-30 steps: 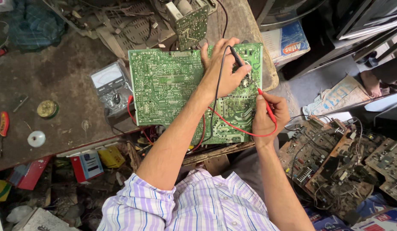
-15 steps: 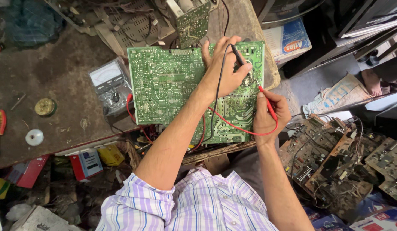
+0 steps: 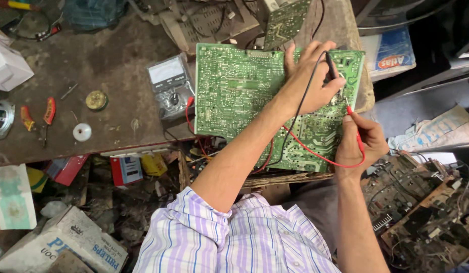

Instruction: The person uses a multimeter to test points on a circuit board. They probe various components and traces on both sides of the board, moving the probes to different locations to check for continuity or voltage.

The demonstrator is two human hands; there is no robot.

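Observation:
A large green circuit board (image 3: 234, 91) lies solder side up on a worn brown workbench (image 3: 118, 45). My left hand (image 3: 307, 83) rests on the board's right part and holds a black test probe (image 3: 331, 65), tip down on the board. My right hand (image 3: 358, 144) sits at the board's right edge, pinching a red test probe (image 3: 351, 114) whose tip touches the board just below the black one. Red and black leads loop back under the board toward a grey analogue meter (image 3: 168, 88) standing left of it.
On the bench to the left lie red-handled pliers (image 3: 47, 111), a brass disc (image 3: 96, 99) and a white disc (image 3: 82, 132). A second green board (image 3: 285, 20) is behind the first. Boxes and clutter fill the floor; scrap boards (image 3: 426, 202) pile up at right.
The view has shifted, so the bench and board sit further right in the picture. Both hands stay on the board with the probes in nearly the same spots.

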